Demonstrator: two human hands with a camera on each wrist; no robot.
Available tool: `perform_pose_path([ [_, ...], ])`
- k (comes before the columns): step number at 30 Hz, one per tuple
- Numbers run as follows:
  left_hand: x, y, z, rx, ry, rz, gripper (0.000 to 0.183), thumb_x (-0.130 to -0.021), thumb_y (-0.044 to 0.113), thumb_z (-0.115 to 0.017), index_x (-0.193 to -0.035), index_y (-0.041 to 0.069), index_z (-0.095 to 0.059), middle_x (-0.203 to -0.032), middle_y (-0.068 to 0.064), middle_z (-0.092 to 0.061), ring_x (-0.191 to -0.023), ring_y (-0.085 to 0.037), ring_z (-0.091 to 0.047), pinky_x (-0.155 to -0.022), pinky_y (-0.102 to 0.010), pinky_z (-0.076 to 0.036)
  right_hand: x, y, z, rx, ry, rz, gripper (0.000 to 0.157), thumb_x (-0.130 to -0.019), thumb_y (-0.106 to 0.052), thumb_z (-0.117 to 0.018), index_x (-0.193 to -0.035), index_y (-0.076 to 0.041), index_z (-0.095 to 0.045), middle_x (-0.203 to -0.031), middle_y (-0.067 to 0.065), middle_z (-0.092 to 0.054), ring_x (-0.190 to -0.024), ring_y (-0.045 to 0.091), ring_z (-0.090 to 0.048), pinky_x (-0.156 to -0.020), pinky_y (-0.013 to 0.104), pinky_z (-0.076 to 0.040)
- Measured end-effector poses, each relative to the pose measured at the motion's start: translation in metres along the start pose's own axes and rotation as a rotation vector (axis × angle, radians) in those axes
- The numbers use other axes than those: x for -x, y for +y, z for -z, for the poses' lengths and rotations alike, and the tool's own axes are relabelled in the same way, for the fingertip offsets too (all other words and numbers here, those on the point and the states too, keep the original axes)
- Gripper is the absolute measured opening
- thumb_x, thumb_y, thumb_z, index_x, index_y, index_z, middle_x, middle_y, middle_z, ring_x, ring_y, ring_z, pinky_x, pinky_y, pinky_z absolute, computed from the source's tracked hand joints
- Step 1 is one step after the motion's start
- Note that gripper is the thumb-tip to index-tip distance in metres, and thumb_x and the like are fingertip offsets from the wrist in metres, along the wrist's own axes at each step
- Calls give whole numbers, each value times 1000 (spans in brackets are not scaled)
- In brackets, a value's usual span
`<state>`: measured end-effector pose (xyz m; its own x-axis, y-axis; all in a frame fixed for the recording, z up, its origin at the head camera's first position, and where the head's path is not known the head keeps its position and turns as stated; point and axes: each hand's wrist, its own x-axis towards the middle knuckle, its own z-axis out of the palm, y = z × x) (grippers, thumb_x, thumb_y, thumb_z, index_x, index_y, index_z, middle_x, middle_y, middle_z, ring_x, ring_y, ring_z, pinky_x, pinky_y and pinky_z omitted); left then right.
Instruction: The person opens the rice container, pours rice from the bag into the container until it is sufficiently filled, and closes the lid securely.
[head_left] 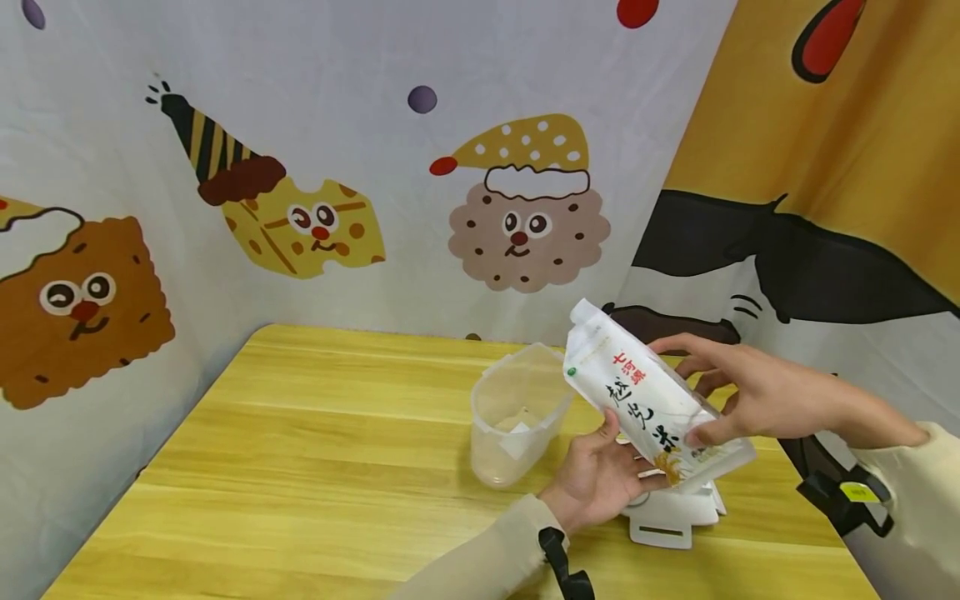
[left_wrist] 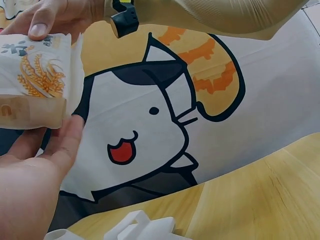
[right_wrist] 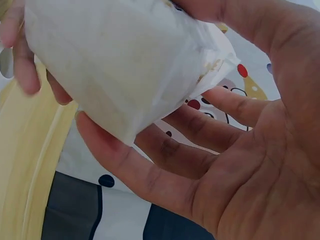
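A white bag of rice (head_left: 637,392) with black and red lettering is held tilted above the right side of the table, its folded top end up and to the left. My left hand (head_left: 600,479) holds it from below, thumb on the front edge and fingers underneath. With my right hand (head_left: 757,387) I grip its right side near the bottom, thumb on the printed front and fingers behind. In the right wrist view the bag's plain white back (right_wrist: 110,65) shows. A clear plastic container (head_left: 517,417) stands open just left of the bag, a white slip inside.
A white plastic piece with a slotted tab (head_left: 660,529) lies on the wooden table (head_left: 300,467), partly hidden under the bag and left hand. A cartoon-printed curtain (head_left: 420,275) hangs behind the table and along its sides.
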<state>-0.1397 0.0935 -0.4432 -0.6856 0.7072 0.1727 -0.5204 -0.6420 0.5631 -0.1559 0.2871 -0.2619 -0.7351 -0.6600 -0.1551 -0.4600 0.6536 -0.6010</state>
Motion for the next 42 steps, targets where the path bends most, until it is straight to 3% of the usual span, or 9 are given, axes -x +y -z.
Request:
perform_pose_path([
  [3, -1, 0, 1, -9, -7, -5, 60, -98, 64, -46, -149, 32, -40, -136, 5, -59, -124, -14, -56, -119, -47, -37, -2, 0, 2, 7, -18, 1, 93, -82, -26, -88, -156, -23, -31, -125, 15, -64, -91, 13, -71, -68, 31, -59],
  [6, -1, 0, 2, -15, -6, -23, 60, -99, 63, -45, -150, 32, -40, -137, 6, -58, -123, -15, -57, -117, -44, -39, -6, -1, 4, 31, -19, 1, 93, -82, -26, -88, -155, -25, -32, -125, 13, -64, -92, 13, -71, -68, 31, -59],
  [19, -1, 6, 5, -17, -21, -60, 65, -101, 61, -39, -157, 29, -31, -150, -1, -51, -136, -25, -51, -126, -59, -26, -21, -13, 17, 85, -74, -70, 93, -78, -28, -90, -154, -32, -36, -125, 8, -65, -93, 16, -70, -68, 31, -59],
  [29, -2, 5, 4, 38, -54, -45, 65, -99, 60, -42, -158, 34, -31, -156, -4, -45, -145, -29, -42, -128, -58, -22, -26, -17, 25, 58, -140, -93, 94, -78, -24, -89, -155, -29, -35, -124, 9, -65, -94, 20, -69, -68, 32, -60],
  [42, -2, 2, 5, 64, -65, -48, 72, -97, 60, -47, -160, 30, -29, -161, -9, -40, -150, -35, -35, -128, -61, -18, -32, -21, 30, 48, -191, -122, 94, -78, -23, -88, -155, -27, -35, -127, 10, -63, -98, 24, -67, -72, 32, -60],
])
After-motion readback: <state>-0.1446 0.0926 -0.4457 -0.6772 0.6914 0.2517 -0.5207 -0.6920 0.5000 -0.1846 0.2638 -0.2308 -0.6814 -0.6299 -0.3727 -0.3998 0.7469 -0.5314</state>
